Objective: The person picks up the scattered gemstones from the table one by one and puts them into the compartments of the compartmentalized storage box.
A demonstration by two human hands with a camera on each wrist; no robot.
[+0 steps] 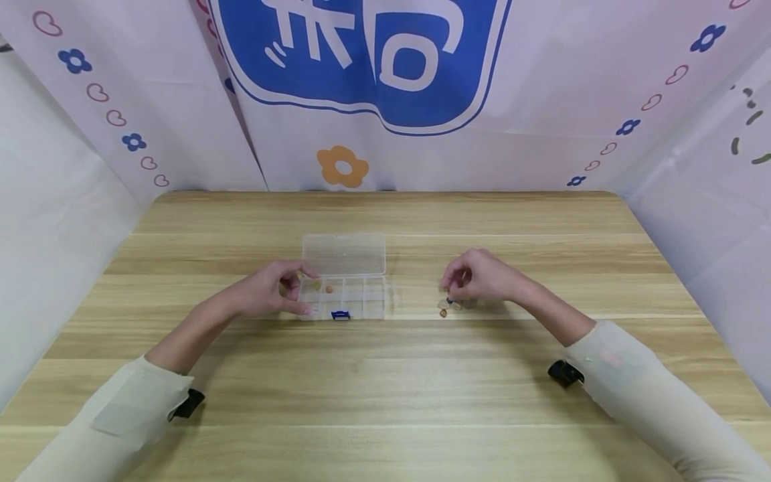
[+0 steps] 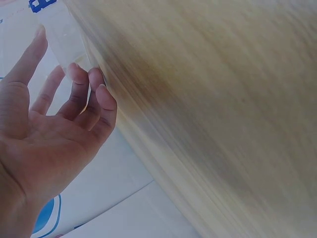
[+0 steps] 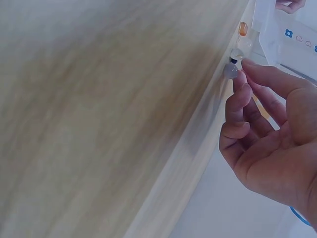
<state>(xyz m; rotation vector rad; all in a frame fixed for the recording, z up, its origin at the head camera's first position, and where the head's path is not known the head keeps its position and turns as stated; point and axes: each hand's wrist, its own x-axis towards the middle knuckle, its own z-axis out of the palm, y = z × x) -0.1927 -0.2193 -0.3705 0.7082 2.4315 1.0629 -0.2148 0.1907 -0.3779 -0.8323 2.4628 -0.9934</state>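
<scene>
My right hand (image 1: 482,276) pinches one bead (image 3: 231,72) from the pile—tiny, hard, likely slippery, best nipped by fingertips—while my left hand (image 1: 271,291) grasps the box (image 1: 345,294).

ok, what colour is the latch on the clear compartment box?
Blue. The latch sits on the front edge of the clear compartment box; the head view shows it best.
</scene>
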